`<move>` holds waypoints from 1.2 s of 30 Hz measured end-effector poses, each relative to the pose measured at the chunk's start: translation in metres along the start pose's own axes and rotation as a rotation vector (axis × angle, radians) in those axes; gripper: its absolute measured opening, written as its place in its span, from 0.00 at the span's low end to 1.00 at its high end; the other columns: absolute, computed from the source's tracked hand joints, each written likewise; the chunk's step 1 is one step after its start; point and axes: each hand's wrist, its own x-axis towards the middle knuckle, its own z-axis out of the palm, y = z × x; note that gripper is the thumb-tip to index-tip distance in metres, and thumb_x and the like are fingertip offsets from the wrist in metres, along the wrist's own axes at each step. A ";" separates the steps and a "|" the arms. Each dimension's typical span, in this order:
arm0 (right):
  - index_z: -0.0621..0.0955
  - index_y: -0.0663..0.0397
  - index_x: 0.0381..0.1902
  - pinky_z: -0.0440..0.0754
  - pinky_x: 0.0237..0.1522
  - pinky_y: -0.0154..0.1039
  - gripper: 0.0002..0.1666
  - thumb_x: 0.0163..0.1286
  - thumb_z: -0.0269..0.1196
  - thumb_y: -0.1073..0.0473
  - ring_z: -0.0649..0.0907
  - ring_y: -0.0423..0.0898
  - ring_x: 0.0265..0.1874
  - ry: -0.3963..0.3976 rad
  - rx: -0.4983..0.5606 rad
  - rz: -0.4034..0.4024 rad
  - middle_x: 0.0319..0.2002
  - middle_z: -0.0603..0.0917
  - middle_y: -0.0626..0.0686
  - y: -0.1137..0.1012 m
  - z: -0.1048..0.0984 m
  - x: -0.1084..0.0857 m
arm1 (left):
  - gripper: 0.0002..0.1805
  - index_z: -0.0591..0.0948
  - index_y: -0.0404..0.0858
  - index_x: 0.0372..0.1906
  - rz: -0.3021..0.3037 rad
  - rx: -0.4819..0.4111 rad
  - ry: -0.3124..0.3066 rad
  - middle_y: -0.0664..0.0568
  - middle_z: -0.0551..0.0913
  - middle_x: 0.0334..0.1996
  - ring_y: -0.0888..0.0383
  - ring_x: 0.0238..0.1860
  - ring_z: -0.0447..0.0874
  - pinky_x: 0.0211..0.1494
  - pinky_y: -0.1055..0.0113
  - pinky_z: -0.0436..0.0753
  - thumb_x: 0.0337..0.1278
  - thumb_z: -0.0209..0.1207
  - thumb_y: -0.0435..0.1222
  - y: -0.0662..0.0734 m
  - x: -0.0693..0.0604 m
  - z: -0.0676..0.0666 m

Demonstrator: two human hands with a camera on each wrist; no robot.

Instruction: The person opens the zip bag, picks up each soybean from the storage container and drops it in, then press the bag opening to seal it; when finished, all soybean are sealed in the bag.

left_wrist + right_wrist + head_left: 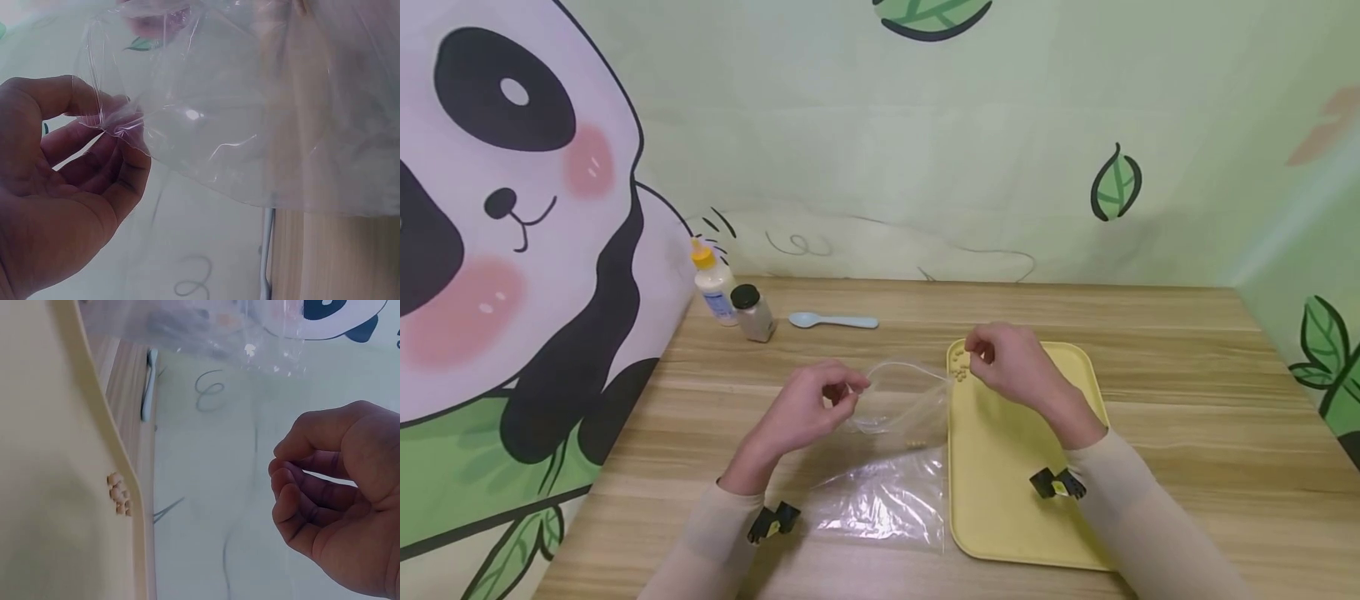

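Note:
In the head view my left hand (808,408) pinches the rim of a clear plastic bag (887,500) between thumb and fingertips. The bag's mouth gapes, and a few small yellowish pieces (915,444) show through the film. The left wrist view has the gripped bag corner (125,122) bunched at the fingertips. My right hand (1018,367) is above the upper left of a yellow tray (1015,500), fingers curled and thumb against the index finger. Nothing shows between its fingertips in the right wrist view. Several small tan pieces (119,495) lie by the tray's edge.
Behind the left hand stand a white bottle with an orange cap (715,292) and a small jar with a black lid (754,315). To their right lies a light blue spoon (842,321). A painted wall (850,150) rises at the table's back edge.

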 end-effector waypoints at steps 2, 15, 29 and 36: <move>0.83 0.57 0.30 0.80 0.29 0.37 0.06 0.55 0.59 0.68 0.80 0.43 0.26 0.023 0.005 -0.023 0.27 0.83 0.50 -0.005 -0.002 -0.002 | 0.12 0.84 0.31 0.43 0.001 0.004 0.003 0.43 0.85 0.35 0.60 0.31 0.78 0.37 0.69 0.84 0.52 0.59 0.25 0.000 0.000 0.000; 0.84 0.56 0.30 0.79 0.27 0.34 0.05 0.57 0.63 0.68 0.79 0.41 0.25 0.116 0.058 -0.144 0.27 0.83 0.49 -0.025 0.000 -0.004 | 0.13 0.84 0.31 0.43 -0.014 -0.003 0.001 0.44 0.85 0.35 0.60 0.31 0.78 0.37 0.68 0.84 0.52 0.59 0.25 0.001 -0.001 0.000; 0.84 0.59 0.32 0.80 0.28 0.32 0.06 0.56 0.61 0.69 0.79 0.41 0.26 0.092 0.114 -0.208 0.27 0.84 0.51 -0.042 0.014 -0.003 | 0.13 0.85 0.33 0.43 -0.007 0.012 0.006 0.48 0.85 0.35 0.62 0.31 0.78 0.36 0.69 0.84 0.51 0.59 0.25 0.001 -0.001 0.001; 0.84 0.58 0.33 0.80 0.28 0.32 0.06 0.58 0.62 0.68 0.79 0.41 0.26 0.094 0.113 -0.220 0.28 0.84 0.50 -0.047 0.015 -0.004 | 0.12 0.85 0.32 0.43 -0.015 0.014 0.000 0.45 0.85 0.36 0.61 0.32 0.78 0.37 0.71 0.83 0.52 0.59 0.25 0.002 -0.001 0.001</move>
